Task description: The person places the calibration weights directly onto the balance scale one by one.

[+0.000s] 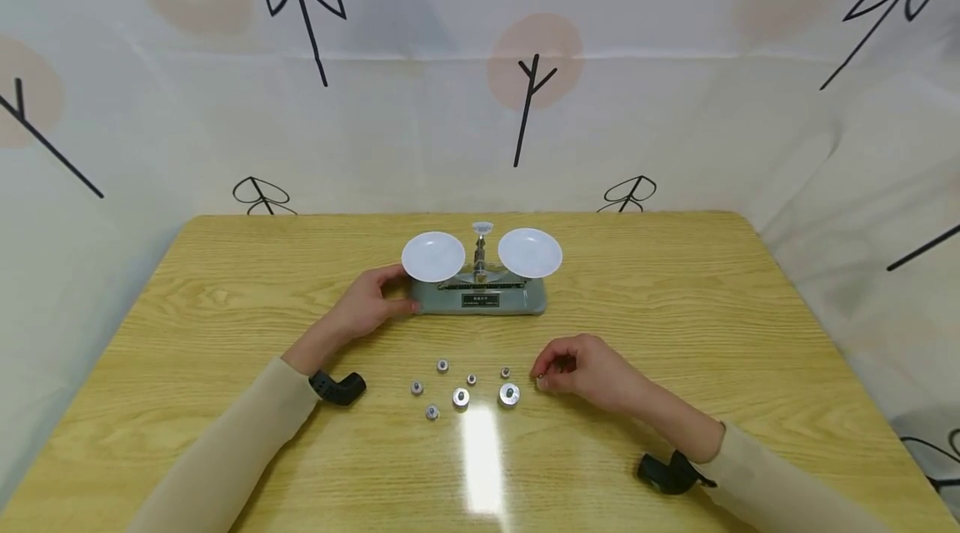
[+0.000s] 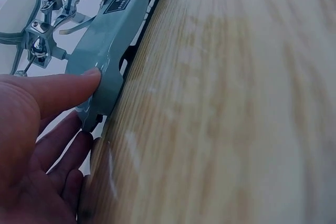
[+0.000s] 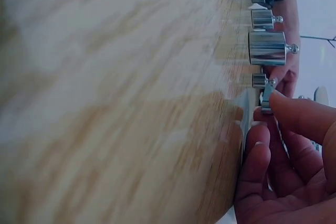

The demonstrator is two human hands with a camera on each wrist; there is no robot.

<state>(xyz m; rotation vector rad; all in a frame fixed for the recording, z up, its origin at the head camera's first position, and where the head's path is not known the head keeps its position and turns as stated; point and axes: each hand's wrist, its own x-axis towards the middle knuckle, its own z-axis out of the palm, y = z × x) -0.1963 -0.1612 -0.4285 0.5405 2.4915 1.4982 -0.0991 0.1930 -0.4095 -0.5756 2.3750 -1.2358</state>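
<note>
The balance scale [image 1: 480, 290] stands on the wooden table [image 1: 720, 308], toward its back edge but with a strip of wood behind it. It is well apart from both side edges; the table's near edge is out of view. The left hand [image 1: 367, 300] grips the left end of the scale's base, thumb on the front corner and fingers at the end and behind, just below the left dish [image 1: 433, 256]. The right dish [image 1: 529, 252] sits beside it at about the same height, with the metal post [image 1: 480, 254] between.

The right hand [image 1: 588, 371] pinches a tiny metal weight [image 3: 266, 95] between thumb and fingertips, in front of the base and off its right corner. Seven more weights stand upright in a loose scatter to the left of that hand, the biggest [image 1: 509, 396] and a small one [image 1: 505, 372] nearest to it. A band of wood separates them from the base, and a wide stretch of it runs from the right hand to the right edge.

A dark label [image 1: 480, 301] on the base's front carries pale characters too small to read.

Black wrist cameras [image 1: 339, 389] sit at the cuffs of the beige sleeves [image 1: 232, 441]. Behind the table, a pale cloth [image 1: 420, 133] bears black line drawings of leaves and twigs over peach spots.
</note>
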